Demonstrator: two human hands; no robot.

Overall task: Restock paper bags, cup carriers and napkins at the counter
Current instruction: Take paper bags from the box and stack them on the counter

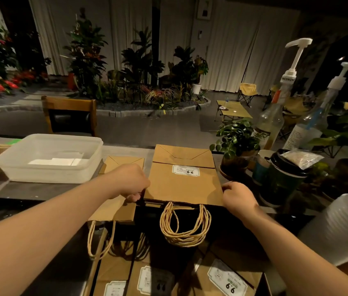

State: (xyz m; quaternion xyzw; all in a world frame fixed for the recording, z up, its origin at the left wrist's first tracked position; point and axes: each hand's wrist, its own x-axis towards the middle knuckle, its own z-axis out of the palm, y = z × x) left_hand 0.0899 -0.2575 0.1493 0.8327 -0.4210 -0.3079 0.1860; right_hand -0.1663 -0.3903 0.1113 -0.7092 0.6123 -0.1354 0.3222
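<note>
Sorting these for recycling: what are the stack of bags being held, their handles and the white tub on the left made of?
Bag stack: matte brown kraft paper, going by the creased folds. Handles: seemingly twisted paper cord, pale tan and ropey. Tub: looks like translucent, frosted plastic, since its contents show through the wall.

The white sticker (186, 170) on the top paper bag (182, 180) shows "6.6" — upside down. A lower bag's label (228, 282) shows it too. The syrup bottle's pump (289, 78) says "MONIN".
</note>
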